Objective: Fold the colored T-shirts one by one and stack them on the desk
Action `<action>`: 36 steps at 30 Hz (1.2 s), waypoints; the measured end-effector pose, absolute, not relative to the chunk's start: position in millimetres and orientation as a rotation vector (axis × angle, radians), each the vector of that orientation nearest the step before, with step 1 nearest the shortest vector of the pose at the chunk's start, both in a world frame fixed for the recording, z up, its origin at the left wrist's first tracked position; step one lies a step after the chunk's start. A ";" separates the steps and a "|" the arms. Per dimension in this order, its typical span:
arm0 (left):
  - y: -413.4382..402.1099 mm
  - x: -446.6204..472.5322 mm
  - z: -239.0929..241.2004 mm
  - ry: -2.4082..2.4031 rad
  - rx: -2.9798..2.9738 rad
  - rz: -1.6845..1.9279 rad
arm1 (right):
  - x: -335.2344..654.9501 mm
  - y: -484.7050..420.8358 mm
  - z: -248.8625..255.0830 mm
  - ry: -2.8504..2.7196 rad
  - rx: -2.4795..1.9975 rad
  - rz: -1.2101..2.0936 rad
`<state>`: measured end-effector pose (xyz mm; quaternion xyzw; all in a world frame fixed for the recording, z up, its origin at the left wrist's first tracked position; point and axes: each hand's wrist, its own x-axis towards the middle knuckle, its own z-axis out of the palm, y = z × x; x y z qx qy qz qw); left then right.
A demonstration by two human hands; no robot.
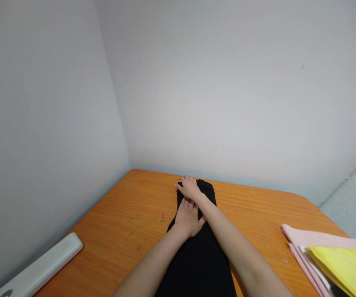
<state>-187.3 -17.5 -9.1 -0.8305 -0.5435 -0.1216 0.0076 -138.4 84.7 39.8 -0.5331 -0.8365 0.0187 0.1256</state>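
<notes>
A long black garment (201, 264) lies folded lengthwise on the wooden table, running from the near edge of view toward the back wall. My left hand (188, 218) rests flat on its middle stretch, fingers pointing away from me and thumb out to the right. Farther along, my right hand (189, 187) lies flat across the garment near its far end, with its fingertips at the left edge. The right wrist is just beyond the left fingertips. Neither hand grips the cloth. My forearms cover parts of both long sides, and the exact kind of garment cannot be made out.
On the right of the orange-brown table (128, 214) sits a stack of folded cloths, with a yellow one (348, 264) over a pink one (314, 236). A long white object (48, 264) lies along the left edge. White walls (227, 90) border the table.
</notes>
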 end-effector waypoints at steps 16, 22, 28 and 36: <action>-12.4 -189.2 -11.0 -1.714 -2.561 -0.298 | -162.6 143.7 -0.9 -2.467 -1.769 -0.073; -6.6 -196.4 -10.9 -1.656 -2.602 -0.367 | -159.4 142.2 0.2 -2.411 -1.791 -0.095; -6.5 -198.6 -15.3 -1.649 -2.594 -0.484 | -159.0 117.8 23.1 -2.346 -1.624 -0.201; -1.2 -197.4 -24.1 -1.694 -2.544 -0.504 | -90.2 54.7 19.1 -2.242 -1.668 -0.171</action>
